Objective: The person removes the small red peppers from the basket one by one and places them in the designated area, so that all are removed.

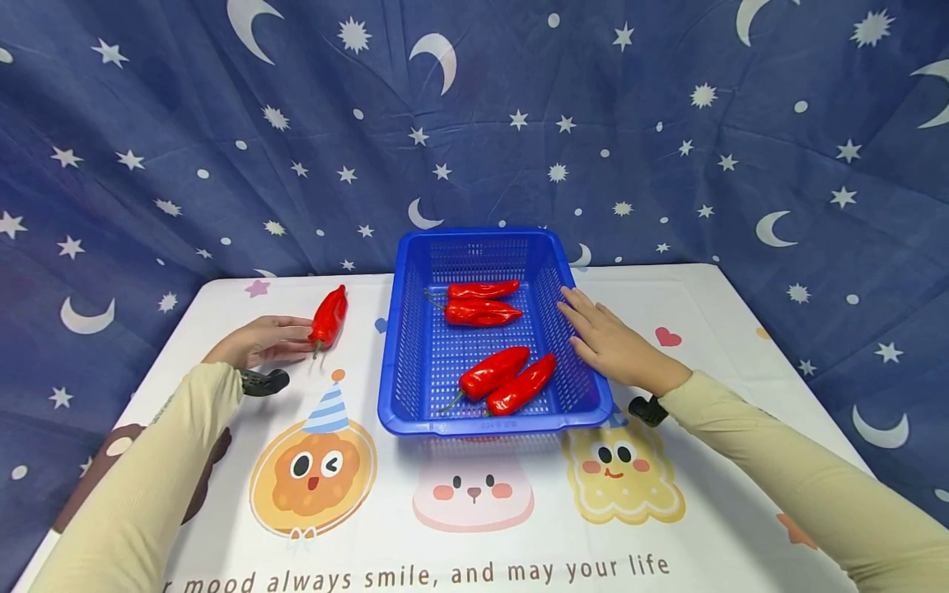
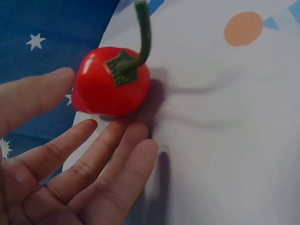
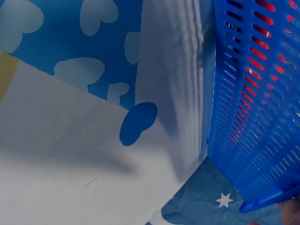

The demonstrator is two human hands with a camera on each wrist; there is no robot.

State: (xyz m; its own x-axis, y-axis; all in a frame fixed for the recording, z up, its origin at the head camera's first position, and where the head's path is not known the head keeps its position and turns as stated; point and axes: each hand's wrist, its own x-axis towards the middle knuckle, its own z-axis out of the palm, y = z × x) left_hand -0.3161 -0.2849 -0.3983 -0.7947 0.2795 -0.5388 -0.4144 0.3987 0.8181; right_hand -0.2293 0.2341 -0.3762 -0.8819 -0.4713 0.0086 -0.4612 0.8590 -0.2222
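A red chili pepper (image 1: 329,317) with a green stem is at the table's left, its stem end toward me. My left hand (image 1: 276,339) is beside it, fingers extended. In the left wrist view the fingertips (image 2: 136,133) reach under the pepper (image 2: 112,82), and the thumb is at its other side; firm contact cannot be made out. My right hand (image 1: 604,333) rests on the right rim of a blue plastic basket (image 1: 391,346), fingers straight. In the right wrist view only a bit of that hand (image 3: 289,212) shows at the basket rim. Several red peppers (image 1: 495,372) lie inside the basket.
A white tablecloth (image 1: 474,502) with cartoon figures and lettering covers the table. Behind it hangs a dark blue curtain (image 1: 504,165) with moons and stars. The basket stands near the table's back edge, between both hands. Dark camera mounts (image 1: 265,381) sit at the wrists.
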